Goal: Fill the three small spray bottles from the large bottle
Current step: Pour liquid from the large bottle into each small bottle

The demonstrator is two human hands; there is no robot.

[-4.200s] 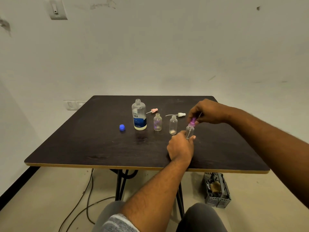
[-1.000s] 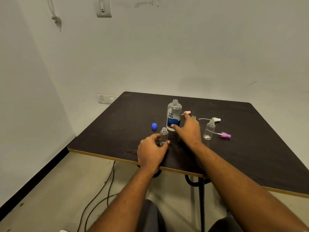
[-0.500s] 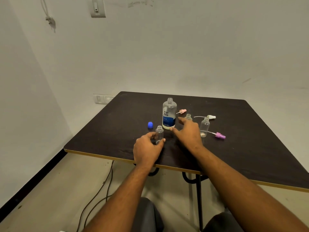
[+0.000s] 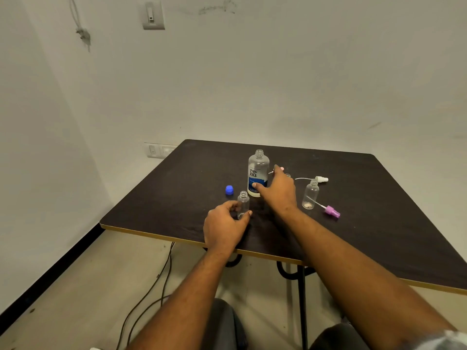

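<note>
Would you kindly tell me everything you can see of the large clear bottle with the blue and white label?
The large clear plastic bottle stands upright on the dark table, uncapped, its threaded neck open. Its label is white above with dark "re-nu" lettering and blue below. The fill level cannot be told. The thumb of the right hand touches the blue part of the label, and its fingers reach past the bottle's right side. A small clear plastic bottle stands in front, to its left.

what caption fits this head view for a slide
Left hand holds a small uncapped bottle while right hand touches the large open bottle.
</note>
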